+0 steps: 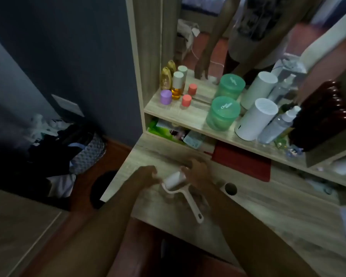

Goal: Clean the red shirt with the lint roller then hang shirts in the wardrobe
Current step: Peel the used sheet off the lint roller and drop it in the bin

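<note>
Head view, one lint roller (175,179) on desk (248,212), left hand (146,173) and right hand (198,172) gripping its roll.

Both hands (148,173) (198,172) forward, close together, fingers curled.

Your right hand (196,172) covers the far end of the lint roller (177,179), so u can't see its grip there. Left hand (146,173) is blurred; contact w/ the roll can't be told. Red item (242,162) under the shelf (188,118) is half hidden, kind unclear. Dark brown object (322,116) is cut off at right edge. Laundry basket (88,150) contents too dark to tell.
</note>
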Available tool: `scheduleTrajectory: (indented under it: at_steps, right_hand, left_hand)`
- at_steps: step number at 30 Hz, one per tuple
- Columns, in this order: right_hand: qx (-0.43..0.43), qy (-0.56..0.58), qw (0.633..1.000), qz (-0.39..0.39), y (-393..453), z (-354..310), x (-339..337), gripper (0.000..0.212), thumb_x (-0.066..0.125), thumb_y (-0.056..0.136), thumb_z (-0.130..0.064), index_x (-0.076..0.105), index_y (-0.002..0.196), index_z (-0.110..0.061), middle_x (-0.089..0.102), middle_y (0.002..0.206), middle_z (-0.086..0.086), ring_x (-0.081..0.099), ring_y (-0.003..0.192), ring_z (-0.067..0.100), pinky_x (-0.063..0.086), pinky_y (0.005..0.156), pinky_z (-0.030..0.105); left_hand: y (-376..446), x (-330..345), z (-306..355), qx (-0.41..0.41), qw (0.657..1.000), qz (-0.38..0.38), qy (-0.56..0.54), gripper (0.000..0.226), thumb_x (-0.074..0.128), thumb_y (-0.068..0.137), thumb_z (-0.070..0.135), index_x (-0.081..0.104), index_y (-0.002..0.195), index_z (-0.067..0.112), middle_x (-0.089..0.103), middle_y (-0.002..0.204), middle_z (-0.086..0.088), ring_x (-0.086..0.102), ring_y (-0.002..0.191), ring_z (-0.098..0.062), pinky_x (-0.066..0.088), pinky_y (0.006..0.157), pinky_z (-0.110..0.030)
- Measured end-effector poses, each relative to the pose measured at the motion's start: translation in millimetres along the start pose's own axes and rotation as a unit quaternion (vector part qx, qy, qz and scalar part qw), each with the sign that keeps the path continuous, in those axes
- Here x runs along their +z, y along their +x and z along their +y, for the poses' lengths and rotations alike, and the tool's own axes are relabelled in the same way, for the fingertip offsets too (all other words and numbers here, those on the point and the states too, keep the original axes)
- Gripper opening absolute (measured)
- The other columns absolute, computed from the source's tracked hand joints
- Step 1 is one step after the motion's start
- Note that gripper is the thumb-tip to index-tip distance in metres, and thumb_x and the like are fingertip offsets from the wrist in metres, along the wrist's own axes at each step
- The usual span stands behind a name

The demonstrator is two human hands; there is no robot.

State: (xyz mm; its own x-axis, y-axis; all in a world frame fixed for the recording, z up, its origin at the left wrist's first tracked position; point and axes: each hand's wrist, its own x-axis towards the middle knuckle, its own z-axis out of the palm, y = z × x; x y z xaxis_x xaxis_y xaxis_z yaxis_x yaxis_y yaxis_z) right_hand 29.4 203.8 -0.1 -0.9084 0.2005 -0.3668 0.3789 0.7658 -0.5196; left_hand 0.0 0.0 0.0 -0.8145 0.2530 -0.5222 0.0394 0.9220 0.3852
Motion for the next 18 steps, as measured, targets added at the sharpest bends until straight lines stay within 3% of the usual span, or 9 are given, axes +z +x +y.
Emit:
scheduleTrajectory:
  at_steps: [3, 6, 8, 10, 12, 14, 18]
  right_hand:
    - [0.052, 0.031, 0.998, -0.015, 7.6, 2.1, 7.3, 0.061, 0.055, 0.089, -0.052, 0.050, 0.138, -0.016, 0.060, 0.130, 0.013, 0.056, 0.118, 0.031, 0.047, 0.097, 0.039]
    - [0.088, 0.062, 0.994, -0.024, 14.7, -3.4, 6.2, 0.054, 0.059, 0.090, -0.046, 0.057, 0.130, -0.011, 0.062, 0.128, 0.013, 0.057, 0.118, 0.030, 0.044, 0.095, 0.032]
    - [0.122, 0.103, 0.987, -0.027, 21.3, -10.9, 0.3, 0.050, 0.061, 0.090, -0.041, 0.059, 0.124, -0.005, 0.063, 0.125, 0.015, 0.058, 0.116, 0.031, 0.043, 0.092, 0.030]
    - [0.166, 0.186, 0.968, -0.029, 25.8, -18.7, -4.7, 0.053, 0.062, 0.089, -0.039, 0.057, 0.125, 0.000, 0.062, 0.124, 0.019, 0.059, 0.112, 0.033, 0.046, 0.083, 0.031]
    - [0.195, 0.301, 0.932, -0.038, 23.7, -33.0, -13.2, 0.054, 0.066, 0.086, -0.036, 0.054, 0.125, 0.000, 0.060, 0.121, 0.020, 0.063, 0.100, 0.032, 0.047, 0.070, 0.030]
    - [0.177, 0.387, 0.902, -0.068, 18.5, -50.0, -28.8, 0.041, 0.066, 0.088, -0.031, 0.055, 0.116, -0.004, 0.062, 0.110, 0.018, 0.064, 0.081, 0.026, 0.047, 0.059, 0.027]
    - [0.070, 0.446, 0.880, -0.150, 0.0, -93.5, -67.8, 0.035, 0.058, 0.094, -0.030, 0.058, 0.120, -0.007, 0.065, 0.111, 0.013, 0.065, 0.081, 0.018, 0.056, 0.063, 0.029]
  left_hand:
    - [11.4, 7.7, 12.5, -0.022, 0.995, -0.093, -0.029, 0.043, 0.063, 0.083, 0.052, 0.066, 0.099, 0.011, 0.070, 0.101, -0.010, 0.067, 0.088, -0.022, 0.048, 0.075, -0.030]
    - [13.2, 5.7, 24.8, -0.087, 0.966, -0.143, -0.197, 0.032, 0.062, 0.089, 0.035, 0.066, 0.099, 0.005, 0.068, 0.088, -0.011, 0.063, 0.069, -0.020, 0.052, 0.066, -0.030]
    - [12.7, -0.2, 25.4, -0.119, 0.932, -0.136, -0.313, 0.017, 0.058, 0.093, 0.019, 0.063, 0.098, 0.003, 0.064, 0.084, -0.012, 0.060, 0.065, -0.019, 0.049, 0.060, -0.028]
    - [9.5, -9.9, 20.4, -0.096, 0.901, -0.085, -0.413, 0.016, 0.057, 0.092, 0.009, 0.060, 0.106, 0.001, 0.064, 0.087, -0.014, 0.064, 0.061, -0.018, 0.053, 0.056, -0.026]
    - [-0.8, -31.1, 17.6, -0.060, 0.877, -0.050, -0.474, 0.022, 0.060, 0.092, 0.015, 0.057, 0.111, 0.005, 0.065, 0.099, -0.016, 0.069, 0.068, -0.018, 0.057, 0.058, -0.023]
    - [-12.8, -58.0, 16.2, -0.033, 0.869, -0.032, -0.493, 0.024, 0.060, 0.092, 0.023, 0.058, 0.112, 0.010, 0.067, 0.105, -0.014, 0.071, 0.079, -0.019, 0.057, 0.063, -0.022]
    - [-30.3, -113.7, 12.0, 0.030, 0.866, -0.014, -0.499, 0.023, 0.058, 0.093, 0.029, 0.068, 0.111, 0.017, 0.071, 0.106, -0.010, 0.069, 0.089, -0.018, 0.055, 0.075, -0.026]
